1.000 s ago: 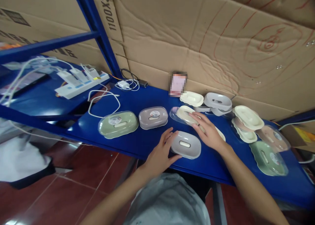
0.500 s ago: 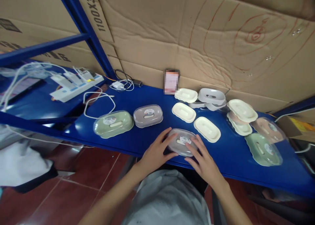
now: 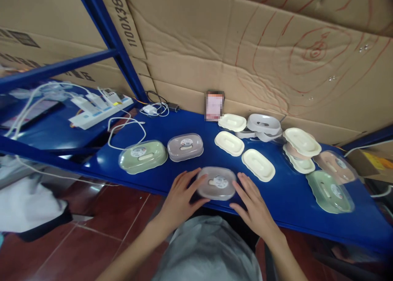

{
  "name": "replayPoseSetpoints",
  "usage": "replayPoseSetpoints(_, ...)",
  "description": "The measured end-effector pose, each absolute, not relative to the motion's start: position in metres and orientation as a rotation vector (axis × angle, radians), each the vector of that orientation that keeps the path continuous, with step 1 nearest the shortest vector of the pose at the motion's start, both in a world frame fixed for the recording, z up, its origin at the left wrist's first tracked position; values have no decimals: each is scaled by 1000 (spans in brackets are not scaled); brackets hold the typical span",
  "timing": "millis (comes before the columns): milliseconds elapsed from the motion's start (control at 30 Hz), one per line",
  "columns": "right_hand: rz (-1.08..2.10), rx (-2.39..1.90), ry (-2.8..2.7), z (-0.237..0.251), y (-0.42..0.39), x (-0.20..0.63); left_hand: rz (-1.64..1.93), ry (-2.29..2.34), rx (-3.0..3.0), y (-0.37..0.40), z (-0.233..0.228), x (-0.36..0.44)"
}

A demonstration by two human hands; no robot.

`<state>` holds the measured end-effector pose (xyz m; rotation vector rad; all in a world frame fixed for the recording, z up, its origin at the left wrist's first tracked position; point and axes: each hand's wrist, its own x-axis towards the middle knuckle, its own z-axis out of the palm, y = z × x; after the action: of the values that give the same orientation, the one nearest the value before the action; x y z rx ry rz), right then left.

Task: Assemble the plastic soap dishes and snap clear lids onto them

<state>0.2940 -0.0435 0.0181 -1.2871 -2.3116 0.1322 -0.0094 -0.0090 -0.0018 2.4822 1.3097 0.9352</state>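
A greyish-lilac soap box [image 3: 225,191] with a clear lid and round sticker lies at the near edge of the blue table. My left hand [image 3: 181,195] spans its left end, thumb at the near side and index finger along the lid. At the right end, my right hand [image 3: 254,203] has its fingers outstretched, fingertips at the lid's edge. Just beyond lie two cream oval trays, a nearer tray [image 3: 259,166] and a farther tray [image 3: 229,143]. Left of them sit a lilac lidded box [image 3: 186,148] and a green lidded box [image 3: 143,158].
Grey trays [image 3: 264,123] and another cream tray [image 3: 232,122] lie at the back. On the right are stacked trays [image 3: 301,141], a pink lidded box [image 3: 336,166] and a green one [image 3: 330,191]. A power strip [image 3: 101,113] and white cables occupy the left.
The soap box has slid to the left along the table edge, my left hand moving with it. My right hand's fingers have come off the lid's top to its right edge.
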Motion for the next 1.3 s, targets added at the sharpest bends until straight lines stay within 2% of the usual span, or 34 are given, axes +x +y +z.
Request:
replayPoseSetpoints(167,173,-1422,-2256,14,-42,291,939,1708,2502,-34,-3,-75)
replayPoseSetpoints(300,9,-1532,-2240,11,-35,294,872,2044,2385,-23,1,-100)
replayPoseSetpoints(467,-254,-1842,-2043,3,-27,330,891,2015,2381,22,5,-101)
replayPoseSetpoints(633,-127,-1790,-2109,-1,-43,345,1027,2081,2354,48,10,-75)
replayPoseSetpoints(700,-56,-1708,-2215,6,-51,336,1177,1955,2420,43,11,-54)
replayPoseSetpoints(767,18,-1584,-2342,18,-52,325,1193,1626,2556,33,11,-31)
replayPoseSetpoints(900,-92,-1464,-2346,47,-16,326,821,1025,2747,14,8,5)
replayPoseSetpoints(1000,-382,-1560,-2183,66,43,353,798,964,2674,14,4,12)
replayPoseSetpoints(1167,-447,-1606,-2094,92,137,396,917,970,2468,18,3,5)
replayPoseSetpoints(1300,-465,-1546,-2072,99,131,387,873,1019,2351,15,6,4)
